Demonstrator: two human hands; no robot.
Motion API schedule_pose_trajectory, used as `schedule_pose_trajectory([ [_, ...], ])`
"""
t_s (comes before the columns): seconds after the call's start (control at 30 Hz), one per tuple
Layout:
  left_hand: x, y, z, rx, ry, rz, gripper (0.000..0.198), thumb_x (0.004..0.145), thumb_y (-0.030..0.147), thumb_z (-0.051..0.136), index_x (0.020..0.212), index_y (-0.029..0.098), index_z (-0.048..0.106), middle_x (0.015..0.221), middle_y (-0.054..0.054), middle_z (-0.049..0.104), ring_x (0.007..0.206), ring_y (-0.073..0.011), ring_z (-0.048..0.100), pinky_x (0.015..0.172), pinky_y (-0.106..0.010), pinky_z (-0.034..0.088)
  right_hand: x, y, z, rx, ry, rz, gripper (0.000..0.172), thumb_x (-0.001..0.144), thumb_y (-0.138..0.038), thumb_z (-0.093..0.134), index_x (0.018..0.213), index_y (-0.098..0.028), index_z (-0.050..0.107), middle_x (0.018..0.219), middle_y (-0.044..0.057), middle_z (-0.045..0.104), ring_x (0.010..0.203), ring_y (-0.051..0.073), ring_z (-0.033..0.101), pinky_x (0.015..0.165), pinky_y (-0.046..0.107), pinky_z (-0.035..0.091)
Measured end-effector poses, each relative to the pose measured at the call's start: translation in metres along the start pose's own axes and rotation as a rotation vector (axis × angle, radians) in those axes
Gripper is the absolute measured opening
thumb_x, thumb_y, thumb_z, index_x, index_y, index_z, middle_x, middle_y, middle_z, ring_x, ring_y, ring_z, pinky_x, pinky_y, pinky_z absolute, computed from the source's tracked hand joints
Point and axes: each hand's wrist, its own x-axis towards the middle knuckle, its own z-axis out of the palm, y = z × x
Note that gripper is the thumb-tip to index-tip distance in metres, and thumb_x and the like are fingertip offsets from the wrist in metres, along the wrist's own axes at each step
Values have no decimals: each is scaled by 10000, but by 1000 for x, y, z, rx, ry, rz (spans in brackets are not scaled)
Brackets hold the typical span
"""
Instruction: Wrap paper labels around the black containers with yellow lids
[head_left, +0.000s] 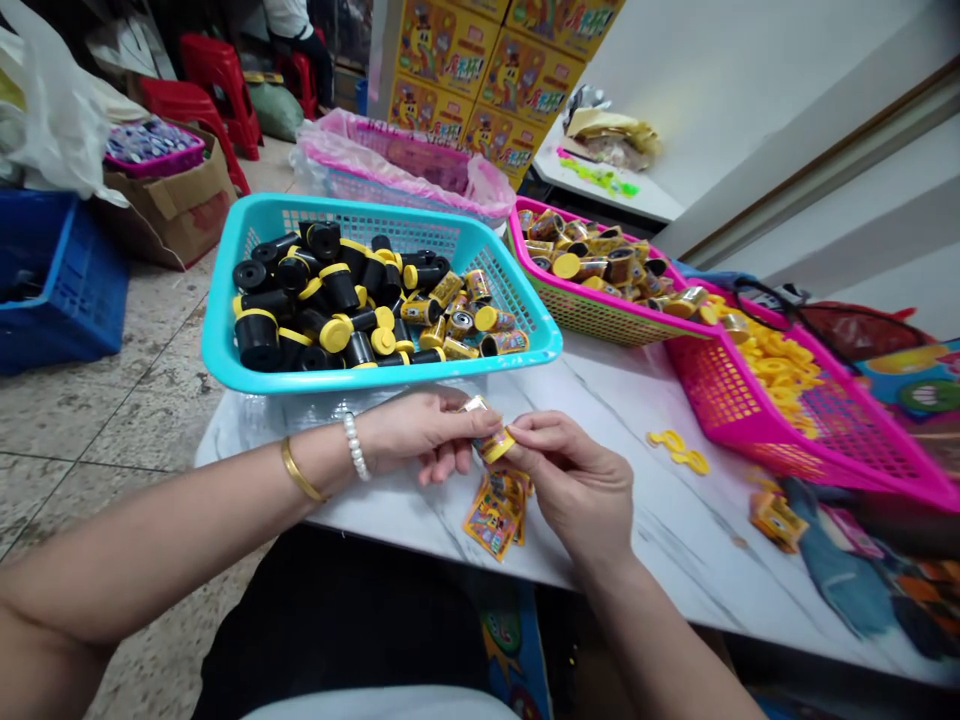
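Note:
My left hand (420,430) and my right hand (574,480) meet over the white table's (645,520) near edge, both pinching a small yellow-capped canister (491,438) with a printed label. Under them lies a small pile of orange printed stickers (499,510). Just beyond my hands stands a turquoise basket (225,300) of black canisters with yellow caps, some of them labelled.
A pink basket (600,315) of labelled canisters and another pink basket (750,420) of yellow caps stand at the right. Loose yellow caps (679,450) lie on the table. A blue crate (60,280), cardboard boxes and red stools stand on the floor at the left.

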Motion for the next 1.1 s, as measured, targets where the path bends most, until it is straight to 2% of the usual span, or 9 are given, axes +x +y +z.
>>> schedule_pose_trajectory([
  [0.13, 0, 0, 1, -12, 47, -60, 544, 731, 655, 766, 738, 136, 602, 489, 23, 607, 309, -62, 475, 271, -148, 342, -1, -2, -1, -90, -77, -42, 262, 824, -148, 778, 1019, -319, 811, 1014, 26, 714, 822, 154, 741, 664, 258, 684],
  [0.33, -2, 4, 2, -143, -3, -111, 401, 882, 507, 695, 758, 136, 608, 503, 15, 637, 306, -60, 490, 290, -135, 356, -2, -7, -2, -173, -30, -183, 200, 822, -110, 767, 890, -293, 815, 882, 8, 677, 712, 130, 712, 591, 250, 677],
  [0.43, -1, 3, 3, -85, 53, -139, 469, 903, 569, 638, 741, 131, 600, 446, 22, 593, 279, -66, 463, 279, -142, 344, 0, -5, -3, -251, -76, -235, 292, 827, -108, 760, 1035, -309, 794, 968, 22, 692, 784, 144, 724, 639, 255, 661],
  [0.5, -1, 2, 4, -67, 63, -143, 539, 896, 641, 597, 734, 126, 601, 453, 2, 602, 286, -71, 473, 286, -149, 353, 2, -7, -5, -358, -142, -285, 375, 821, -100, 765, 1124, -320, 773, 1026, 35, 710, 854, 161, 729, 708, 271, 649],
  [0.57, -2, 2, 3, -81, 26, -135, 568, 864, 691, 598, 770, 131, 605, 486, -18, 632, 309, -81, 500, 299, -155, 365, 4, -10, -7, -443, -189, -349, 380, 814, -74, 765, 1100, -323, 781, 997, 28, 721, 861, 158, 724, 744, 272, 632],
  [0.73, -2, 3, 3, -45, -19, -135, 540, 767, 693, 707, 859, 180, 566, 468, 23, 615, 292, -85, 463, 282, -150, 324, 1, -11, -7, -501, -190, -506, 370, 806, -8, 727, 994, -319, 793, 886, 5, 694, 755, 132, 696, 659, 248, 593],
  [0.83, -2, 3, 6, 2, 56, -113, 555, 760, 723, 684, 820, 187, 553, 436, 64, 552, 270, -60, 400, 263, -137, 259, -2, -7, -6, -504, -125, -488, 356, 801, -26, 740, 996, -319, 788, 873, 7, 664, 739, 134, 678, 645, 260, 577],
  [0.93, -3, 5, 9, 20, 115, -98, 571, 747, 741, 678, 752, 190, 527, 430, 73, 526, 268, -42, 358, 264, -138, 201, -2, -4, -6, -474, -133, -390, 346, 799, -100, 784, 1060, -328, 781, 907, 24, 679, 788, 165, 680, 686, 300, 585],
  [1.1, -6, 10, 7, 4, 71, -133, 560, 724, 704, 730, 723, 177, 540, 462, 50, 572, 280, -38, 367, 277, -154, 189, -1, -6, -6, -441, -109, -349, 227, 817, -112, 767, 927, -309, 797, 868, 21, 690, 765, 160, 675, 655, 290, 578],
])
